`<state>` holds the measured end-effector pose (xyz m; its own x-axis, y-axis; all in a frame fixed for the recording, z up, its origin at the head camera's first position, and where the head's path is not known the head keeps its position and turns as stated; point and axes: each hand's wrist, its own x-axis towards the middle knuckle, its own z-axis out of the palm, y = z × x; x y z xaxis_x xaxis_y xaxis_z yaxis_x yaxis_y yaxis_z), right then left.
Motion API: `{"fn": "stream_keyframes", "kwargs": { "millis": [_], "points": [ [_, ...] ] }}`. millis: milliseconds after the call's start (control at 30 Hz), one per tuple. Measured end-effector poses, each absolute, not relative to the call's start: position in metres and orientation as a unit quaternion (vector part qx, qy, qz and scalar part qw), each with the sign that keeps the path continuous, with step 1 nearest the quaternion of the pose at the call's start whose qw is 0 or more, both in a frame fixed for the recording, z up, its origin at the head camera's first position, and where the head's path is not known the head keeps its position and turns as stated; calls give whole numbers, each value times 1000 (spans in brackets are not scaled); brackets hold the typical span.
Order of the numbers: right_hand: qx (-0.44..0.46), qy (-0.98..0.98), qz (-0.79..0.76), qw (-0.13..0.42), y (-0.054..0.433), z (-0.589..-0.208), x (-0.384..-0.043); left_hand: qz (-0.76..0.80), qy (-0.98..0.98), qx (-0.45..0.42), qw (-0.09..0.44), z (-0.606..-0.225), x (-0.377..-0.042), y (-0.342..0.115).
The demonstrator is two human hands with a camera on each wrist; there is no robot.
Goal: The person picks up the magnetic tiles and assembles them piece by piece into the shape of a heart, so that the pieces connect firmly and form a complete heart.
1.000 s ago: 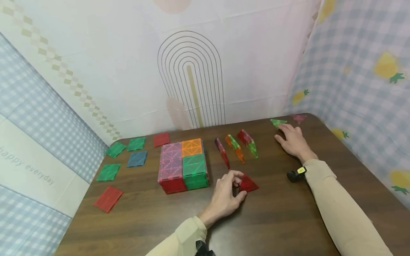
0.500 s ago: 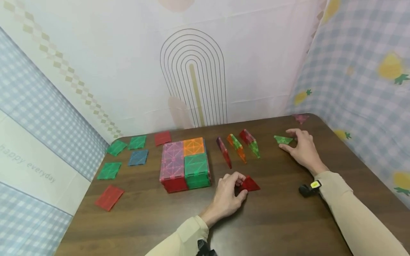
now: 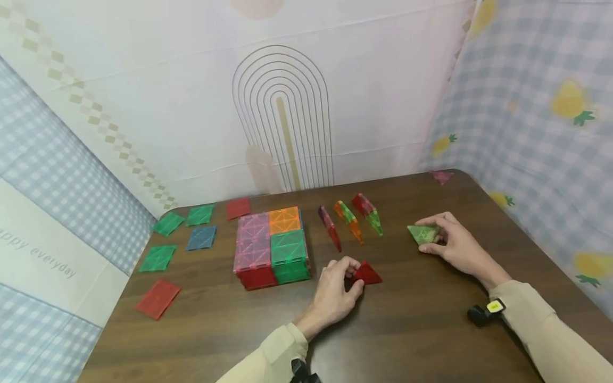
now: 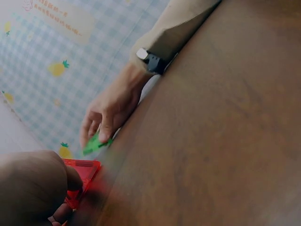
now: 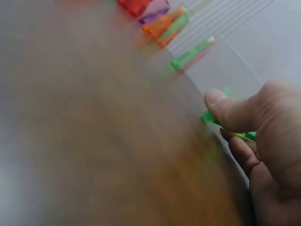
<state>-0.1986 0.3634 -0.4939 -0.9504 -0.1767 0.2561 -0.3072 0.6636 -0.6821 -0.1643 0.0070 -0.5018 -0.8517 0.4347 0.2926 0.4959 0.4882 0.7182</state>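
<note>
My left hand (image 3: 333, 290) holds a red triangular magnetic tile (image 3: 368, 273) near the middle of the table, its fingers curled at the tile's left side. In the left wrist view this red tile (image 4: 84, 169) stands tilted up by the fingers, which partly hide it. On the right, my right hand (image 3: 457, 246) pinches a light green triangular magnetic tile (image 3: 421, 234) between thumb and fingers. The right wrist view shows the thumb lying over the green tile (image 5: 207, 117), covering much of it.
Left of the hands stands a block of magnetic tiles (image 3: 254, 239), purple, orange and green on top. Several leaning tile pieces (image 3: 349, 222) stand to its right. Flat square tiles (image 3: 158, 299) lie at the left; a pink triangle (image 3: 441, 176) lies near the far right corner.
My right hand has taken hold of the green triangle and drawn it back from the far edge, nearer to me. The left hand stays in place with the red triangle.
</note>
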Motion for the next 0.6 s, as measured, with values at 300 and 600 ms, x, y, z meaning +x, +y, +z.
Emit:
{"fn": "stream_keyframes", "kwargs": {
  "millis": [300, 600],
  "points": [
    [187, -792, 579, 50, 323, -498, -170, -429, -862, -269, 35, -503, -165, 6],
    [222, -767, 602, 15, 282, -501, -157, -424, -862, -276, 39, -502, -165, 6]
  ]
}}
